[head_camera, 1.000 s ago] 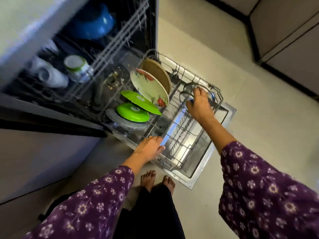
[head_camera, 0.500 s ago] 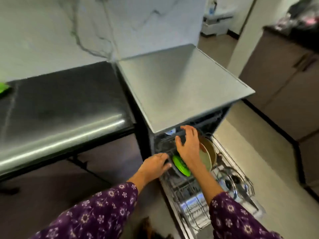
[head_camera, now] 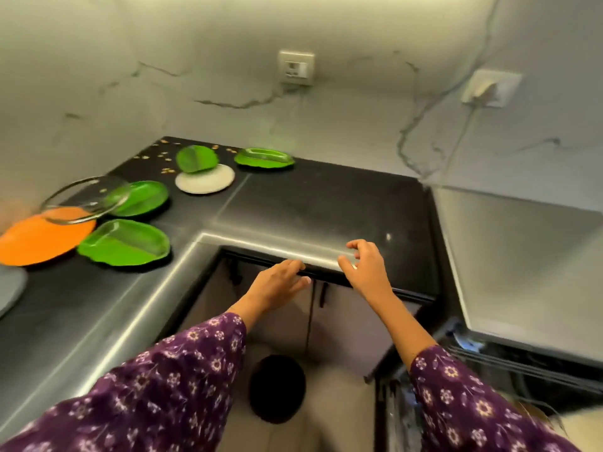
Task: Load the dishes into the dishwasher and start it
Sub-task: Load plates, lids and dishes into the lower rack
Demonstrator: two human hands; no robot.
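The view has swung away from the rack, where both hands were among the plates half a second ago, to the corner worktop. The dishwasher now sits at the right edge of the frame, its flat, matt grey top in full view and only a dark strip of its open front showing at the lower right. The left hand and right hand have come off the rack and hang at centre frame over the worktop's rounded, shiny front edge. The left hand's fingers are nearly straight and together, the right's spread and loosely curled, and neither holds anything. The dishes still to load lie on the black, polished worktop in the left half of the frame. A round orange plate carries a tilted glass lid, which also overlaps a leaf-shaped green plate. Another glossy, divided leaf plate lies just in front. Further back a tilted green plate leans on a round, speckled grey plate, with a fourth green plate to its right. Crumbs dot the back corner. The wall is pale, veined marble. Purple floral sleeves cover both forearms.
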